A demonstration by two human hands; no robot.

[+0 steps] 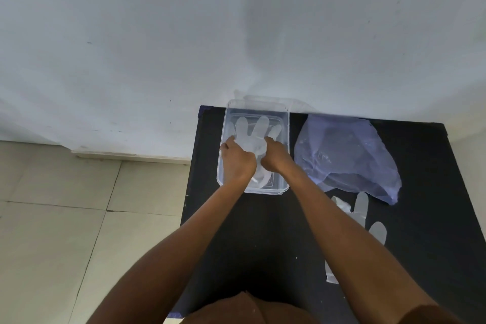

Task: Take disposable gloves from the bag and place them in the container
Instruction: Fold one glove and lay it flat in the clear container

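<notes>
White wall fills the upper half of the head view, meeting a pale tiled floor at lower left. Against the wall stands a black table, seen from above.

At the far left part of the table sits a clear rectangular container, long side running away from the person. A translucent disposable glove lies flat inside it, fingers spread and pointing toward the wall, cuff toward the near wall of the container.

Both forearms reach forward into the container. The left hand rests over the left part of the glove; its fingers are curled downward onto the plastic. The right hand rests just beside it over the glove's palm area, fingers likewise bent down against the glove. Whether either hand pinches the film or only presses on it cannot be told. The two hands are nearly touching.

Right of the container, close beside it, lies a crumpled bluish translucent bag, flattened on the table. Near the bag's lower edge, a second glove lies on the bare table, partly hidden behind the right forearm.
</notes>
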